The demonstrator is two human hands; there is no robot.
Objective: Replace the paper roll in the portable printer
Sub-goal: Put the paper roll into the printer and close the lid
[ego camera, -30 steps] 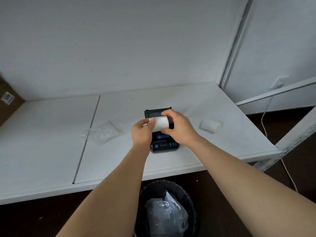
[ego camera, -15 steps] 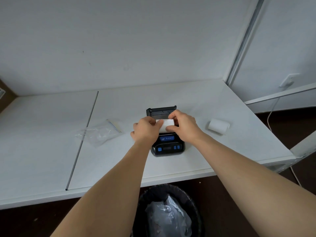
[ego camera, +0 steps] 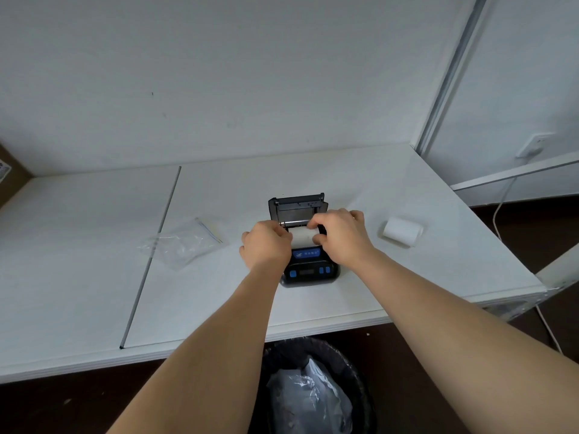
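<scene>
Broadly, a white shelf board (ego camera: 360,189) carries a black portable printer (ego camera: 308,270) with its lid (ego camera: 297,203) tipped open at the back. Over its paper bay, the left hand (ego camera: 266,245) and right hand (ego camera: 343,236) pinch a white paper roll (ego camera: 303,237) by its two ends, fingers curled; the roll sits between them, low in the bay. A second paper roll (ego camera: 402,231) lies well to the right, a clear zip bag (ego camera: 181,244) to the left.

Looks to me like a stockroom or back office.
I see a bare white shelf (ego camera: 376,195) on a metal frame (ego camera: 451,73) — bin (ego camera: 360,371) below, carton (ego camera: 12,180) at left.
</scene>
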